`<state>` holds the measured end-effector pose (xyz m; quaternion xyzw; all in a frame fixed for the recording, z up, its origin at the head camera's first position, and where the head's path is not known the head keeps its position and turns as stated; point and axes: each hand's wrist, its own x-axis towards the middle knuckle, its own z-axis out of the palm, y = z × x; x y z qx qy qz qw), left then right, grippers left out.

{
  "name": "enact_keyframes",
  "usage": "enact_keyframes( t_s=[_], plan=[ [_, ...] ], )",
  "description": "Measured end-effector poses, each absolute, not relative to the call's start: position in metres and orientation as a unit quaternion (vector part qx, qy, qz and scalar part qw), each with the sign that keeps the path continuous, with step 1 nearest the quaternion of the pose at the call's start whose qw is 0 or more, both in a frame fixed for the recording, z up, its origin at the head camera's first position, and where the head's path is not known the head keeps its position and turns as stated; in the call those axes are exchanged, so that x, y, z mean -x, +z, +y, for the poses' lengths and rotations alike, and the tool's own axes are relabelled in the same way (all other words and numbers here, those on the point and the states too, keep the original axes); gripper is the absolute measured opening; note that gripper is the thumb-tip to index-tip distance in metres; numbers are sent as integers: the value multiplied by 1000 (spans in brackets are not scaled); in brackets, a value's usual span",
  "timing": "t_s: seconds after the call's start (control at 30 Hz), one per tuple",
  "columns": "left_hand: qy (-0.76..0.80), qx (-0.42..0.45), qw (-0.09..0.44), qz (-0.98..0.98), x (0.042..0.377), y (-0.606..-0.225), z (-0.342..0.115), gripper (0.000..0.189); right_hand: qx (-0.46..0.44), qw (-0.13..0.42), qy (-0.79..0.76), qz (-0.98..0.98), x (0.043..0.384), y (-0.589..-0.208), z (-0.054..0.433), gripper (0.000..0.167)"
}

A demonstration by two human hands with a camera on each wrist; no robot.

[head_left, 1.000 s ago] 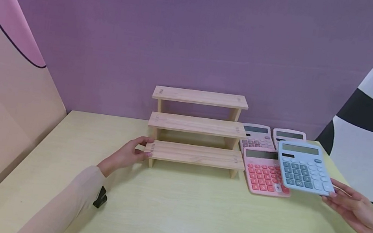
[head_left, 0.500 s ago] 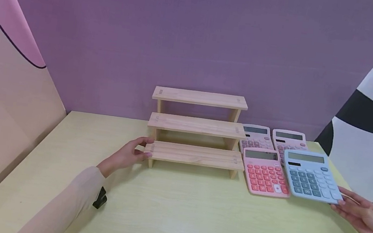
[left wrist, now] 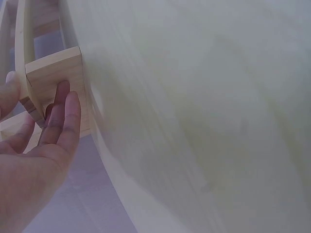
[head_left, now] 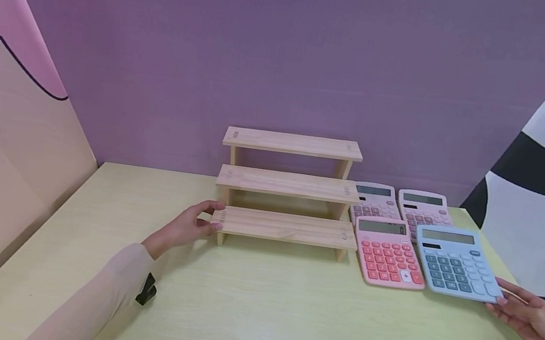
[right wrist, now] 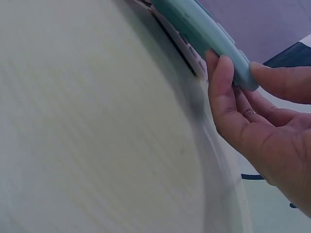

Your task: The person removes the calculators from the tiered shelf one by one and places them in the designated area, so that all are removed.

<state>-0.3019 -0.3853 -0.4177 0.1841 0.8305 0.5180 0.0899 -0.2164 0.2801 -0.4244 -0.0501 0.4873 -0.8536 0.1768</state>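
Note:
My right hand (head_left: 533, 326) pinches a light blue calculator (head_left: 460, 266) by its near right corner, thumb on top and fingers beneath. In the right wrist view the calculator (right wrist: 209, 39) is tilted, and a gap shows between its underside and the table. To its left lies a pink calculator (head_left: 388, 253) with "0" on its display. My left hand (head_left: 186, 227) grips the left end of the lowest step of a three-step wooden stand (head_left: 285, 227). The left wrist view shows the thumb above the step's board (left wrist: 31, 104) and the fingers under it.
Two pale pink calculators lie behind, one (head_left: 375, 201) partly hidden by the stand and the other (head_left: 423, 211) partly hidden by the blue one. A purple backdrop (head_left: 299, 52) rises at the table's (head_left: 252, 312) back edge. Printed panels stand left (head_left: 2, 155) and right (head_left: 541, 231).
The right hand has brought the light blue calculator rightward and down, off its overlap with the pink calculator, to a place beside it. The left hand and the stand stay put.

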Motion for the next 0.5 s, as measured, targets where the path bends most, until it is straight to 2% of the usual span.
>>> enact_keyframes(
  t_s=[0.5],
  plan=[
    [517,-177,89,833,302,-418,-384,49,17,177,-846,502,219,-427,279,44]
  ],
)
